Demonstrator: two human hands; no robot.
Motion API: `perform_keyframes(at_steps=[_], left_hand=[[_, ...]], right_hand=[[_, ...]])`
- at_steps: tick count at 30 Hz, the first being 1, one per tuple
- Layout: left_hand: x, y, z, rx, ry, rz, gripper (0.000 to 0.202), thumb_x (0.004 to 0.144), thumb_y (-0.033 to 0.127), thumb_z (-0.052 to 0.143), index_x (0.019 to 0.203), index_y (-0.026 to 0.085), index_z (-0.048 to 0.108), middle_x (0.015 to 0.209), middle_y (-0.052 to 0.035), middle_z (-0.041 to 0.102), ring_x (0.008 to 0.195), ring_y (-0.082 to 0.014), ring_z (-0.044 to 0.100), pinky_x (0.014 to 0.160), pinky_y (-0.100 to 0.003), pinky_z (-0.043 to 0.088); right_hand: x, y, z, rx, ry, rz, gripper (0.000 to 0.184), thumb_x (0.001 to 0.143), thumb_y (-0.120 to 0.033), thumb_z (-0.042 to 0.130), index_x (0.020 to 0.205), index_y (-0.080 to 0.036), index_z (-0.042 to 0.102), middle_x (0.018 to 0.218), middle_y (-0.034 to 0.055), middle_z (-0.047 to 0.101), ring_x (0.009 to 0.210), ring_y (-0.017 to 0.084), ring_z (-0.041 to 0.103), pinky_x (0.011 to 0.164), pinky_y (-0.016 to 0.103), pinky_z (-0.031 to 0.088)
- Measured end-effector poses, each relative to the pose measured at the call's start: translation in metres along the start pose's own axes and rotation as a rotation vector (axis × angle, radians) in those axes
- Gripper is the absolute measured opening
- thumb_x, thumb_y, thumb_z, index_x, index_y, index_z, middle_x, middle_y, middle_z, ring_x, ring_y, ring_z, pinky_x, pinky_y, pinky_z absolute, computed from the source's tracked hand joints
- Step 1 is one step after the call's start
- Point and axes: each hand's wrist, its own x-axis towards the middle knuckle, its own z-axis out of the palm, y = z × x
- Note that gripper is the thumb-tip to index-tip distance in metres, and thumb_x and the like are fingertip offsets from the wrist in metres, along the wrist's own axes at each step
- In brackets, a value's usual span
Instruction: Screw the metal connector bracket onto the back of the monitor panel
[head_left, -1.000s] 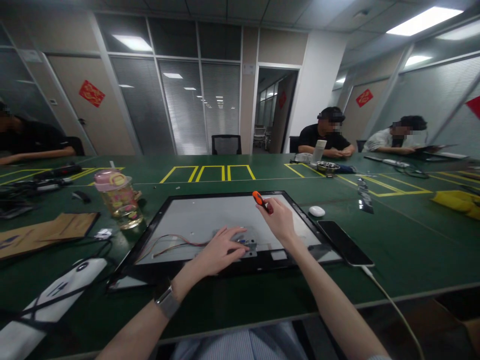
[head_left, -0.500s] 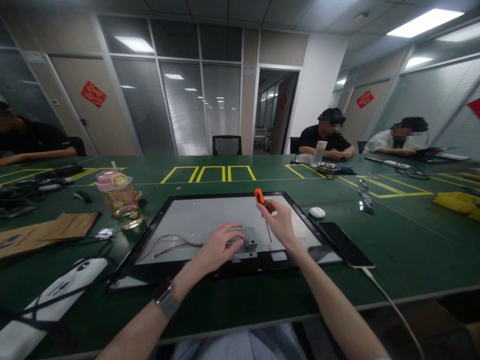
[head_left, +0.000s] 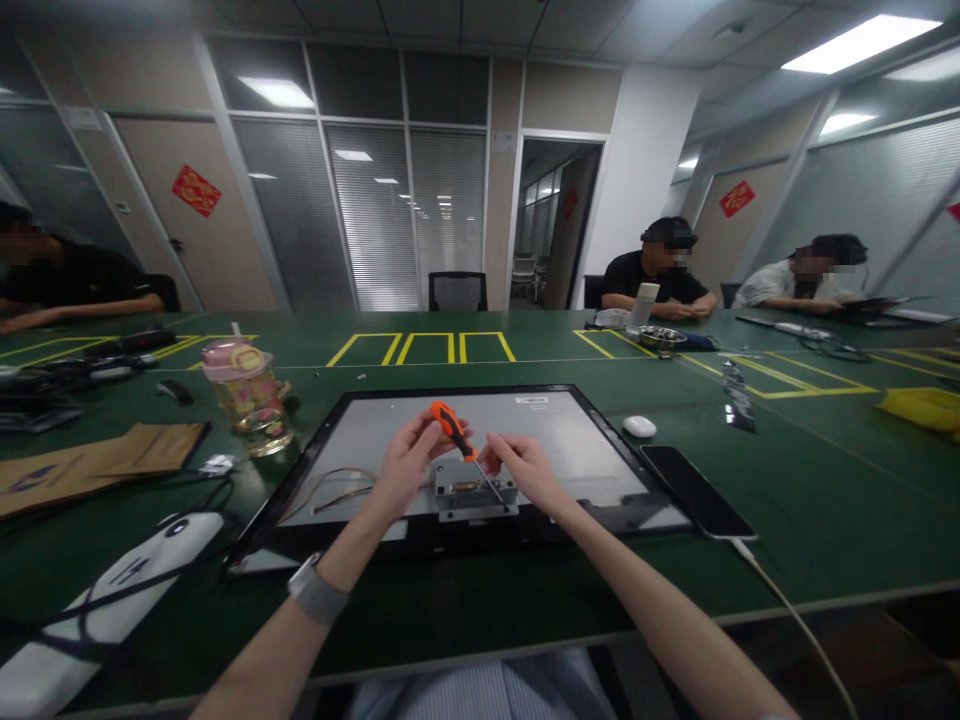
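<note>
A screwdriver (head_left: pixel 452 428) with an orange and black handle slants down to the right. My left hand (head_left: pixel 410 460) is closed on its handle, while the tip of its shaft is over a metal bracket (head_left: pixel 476 497) with a connector. Close to the shaft, my right hand (head_left: pixel 523 470) has its fingers pinched together; anything between them is too small to make out. Beneath both hands lies a flat display panel (head_left: pixel 352 415) with a grey back and black frame. Thin coloured wires (head_left: pixel 341 483) run across it left of the bracket.
A phone (head_left: pixel 697 490) on a cable and a white case (head_left: pixel 640 427) lie to the right. On the left are a pink-lidded bottle (head_left: pixel 251 400), a brown paper bag (head_left: pixel 150 447) and a white power strip (head_left: pixel 127 580). Several people sit around the green table (head_left: pixel 825 480).
The screwdriver has passed from my right hand to my left and moved left above the bracket. My left hand has lifted off the bracket; my right hand has come inward and lower.
</note>
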Motion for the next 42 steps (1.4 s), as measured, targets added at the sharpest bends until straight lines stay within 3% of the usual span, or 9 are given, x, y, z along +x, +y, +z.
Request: perform_keyframes(at_steps=[3,6,11,15,26,33,42], left_hand=[[0.001,0.012,-0.009,-0.034,0.138,0.096,0.033,0.083,0.044,0.059,0.102,0.018,0.05,0.096,-0.0055,0.067,0.084,-0.0226,0.07,0.079,-0.044,0.056],[0.001,0.02,-0.02,0.068,0.18,0.15,0.042,0.08,0.035,0.063,0.115,0.024,0.043,0.095,-0.0021,0.064,0.077,-0.0189,0.07,0.067,-0.039,0.06],[-0.002,0.024,-0.026,0.248,0.268,0.267,0.038,0.075,0.031,0.068,0.109,0.021,0.053,0.09,-0.0003,0.058,0.07,-0.0131,0.066,0.059,-0.027,0.06],[-0.005,0.021,-0.022,0.333,0.236,0.306,0.035,0.073,0.03,0.069,0.104,0.02,0.057,0.089,-0.0004,0.058,0.074,-0.0134,0.064,0.059,-0.026,0.061],[-0.006,0.01,-0.023,0.507,0.15,0.337,0.032,0.077,0.028,0.067,0.108,0.021,0.058,0.09,-0.0011,0.062,0.073,-0.0124,0.064,0.058,-0.024,0.06],[-0.013,0.01,-0.014,0.735,0.099,0.489,0.03,0.081,0.027,0.063,0.11,0.021,0.06,0.092,-0.0026,0.062,0.075,-0.0117,0.064,0.056,-0.02,0.058],[-0.012,0.016,-0.017,0.607,0.193,0.474,0.029,0.08,0.024,0.064,0.108,0.022,0.058,0.092,-0.0018,0.059,0.079,-0.0122,0.062,0.056,-0.02,0.059]], right_hand=[[0.006,0.01,-0.012,-0.114,0.108,-0.038,0.048,0.086,-0.053,0.045,0.067,-0.015,0.068,0.055,0.0033,0.062,0.055,0.015,0.059,0.056,0.025,0.046],[0.01,0.02,-0.019,-0.291,0.172,-0.067,0.047,0.089,-0.048,0.041,0.069,-0.015,0.067,0.058,0.004,0.063,0.057,0.015,0.061,0.059,0.024,0.045],[0.012,0.037,-0.02,-0.634,0.104,-0.068,0.045,0.094,-0.039,0.035,0.075,-0.016,0.068,0.065,0.0042,0.066,0.061,0.015,0.06,0.059,0.023,0.041],[0.013,0.045,-0.018,-0.688,0.054,-0.075,0.036,0.092,-0.033,0.042,0.073,-0.016,0.068,0.072,0.0046,0.066,0.066,0.015,0.059,0.065,0.024,0.04],[0.014,0.05,-0.017,-0.753,0.012,-0.06,0.035,0.092,-0.035,0.042,0.076,-0.016,0.067,0.074,0.0057,0.064,0.068,0.016,0.057,0.064,0.024,0.037],[0.013,0.05,-0.016,-0.757,0.009,-0.066,0.035,0.092,-0.034,0.043,0.071,-0.016,0.064,0.071,0.0042,0.061,0.063,0.014,0.053,0.059,0.023,0.035],[0.014,0.051,-0.015,-0.754,0.004,-0.059,0.034,0.092,-0.033,0.043,0.073,-0.016,0.065,0.072,0.0044,0.062,0.064,0.014,0.054,0.061,0.023,0.036]])
